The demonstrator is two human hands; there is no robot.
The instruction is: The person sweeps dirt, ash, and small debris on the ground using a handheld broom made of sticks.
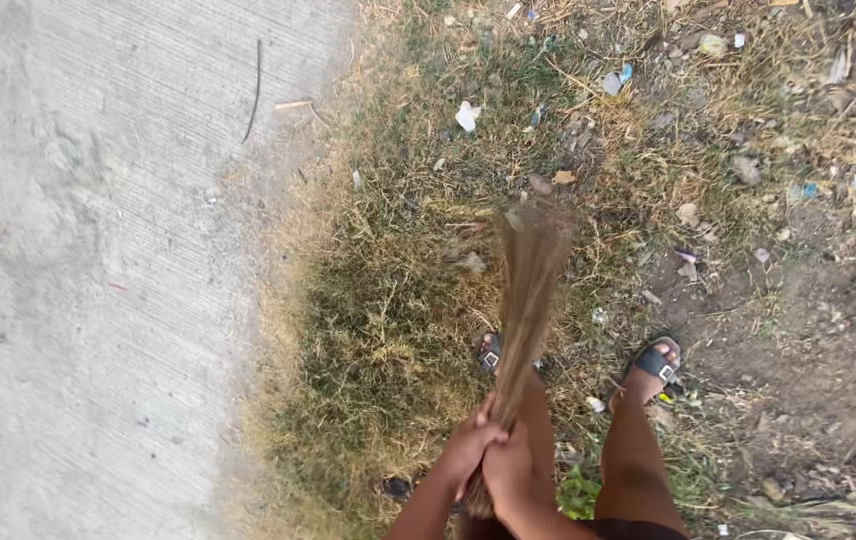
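Both hands, the left hand (468, 447) and right hand (508, 470), are clenched around one broom (526, 300) at the bottom centre, its bristles blurred and reaching up mid-frame over dry grass (378, 320). Two sandals (656, 362) show below. One white scrap (466, 116) lies near the top centre; a concrete path (98, 270) fills the left.

dry grass (388, 300) beside concrete (98, 280), strewn with litter (467, 115).

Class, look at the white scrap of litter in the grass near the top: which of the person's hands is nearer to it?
Left. The left hand grips the broom higher, slightly closer to the white scrap; the right hand clasps just below.
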